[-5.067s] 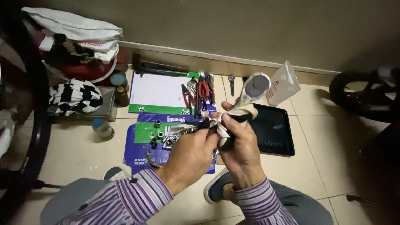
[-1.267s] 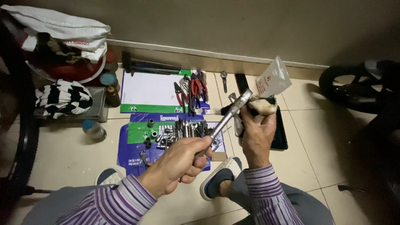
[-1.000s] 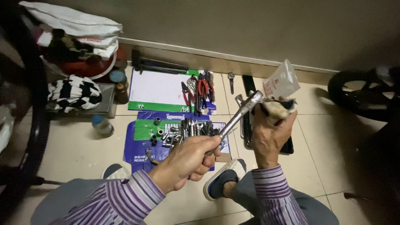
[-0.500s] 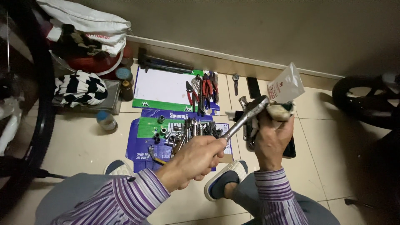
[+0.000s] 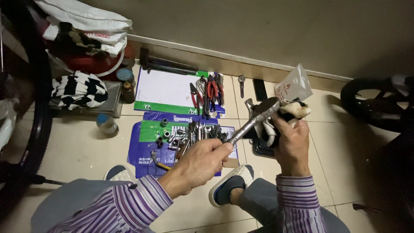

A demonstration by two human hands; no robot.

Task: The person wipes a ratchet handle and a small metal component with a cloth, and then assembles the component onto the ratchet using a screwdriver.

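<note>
Ratchet wrench (image 5: 254, 121): metal, held aloft at a slant; handle end hidden inside the left hand (image 5: 200, 164), which is clenched round it; head uppermost, touching the rag.
Rag (image 5: 286, 113): pale, soiled, bunched; mostly covered by the right hand (image 5: 291, 144), which grasps it against the wrench head.
Dark tray (image 5: 258, 146): on the floor below the hands, largely hidden by the right hand and rag; contents cannot be made out.
Pouch (image 5: 294, 84): small, white, standing behind the wrench head; lower edge hidden.
Tool litter: sockets and small metal parts (image 5: 196, 133) heaped on a blue-and-green flattened sheet (image 5: 144, 138); individual pieces too small to tell. Pliers (image 5: 209, 92), red- and dark-handled, lying across the edge of a white sheet (image 5: 166, 88).
Small jar (image 5: 105, 123): blue lid, upright, left of the sheets.
Black-and-white cloth (image 5: 79, 88): piled on a grey box.
Wheels: one tyre (image 5: 34, 108) cut off at left, another (image 5: 371, 103) cut off at right.
Surface: pale tiled floor (image 5: 77, 151), meeting a wall at a baseboard (image 5: 258, 67). Striped sleeves and slippered feet at the bottom edge.
</note>
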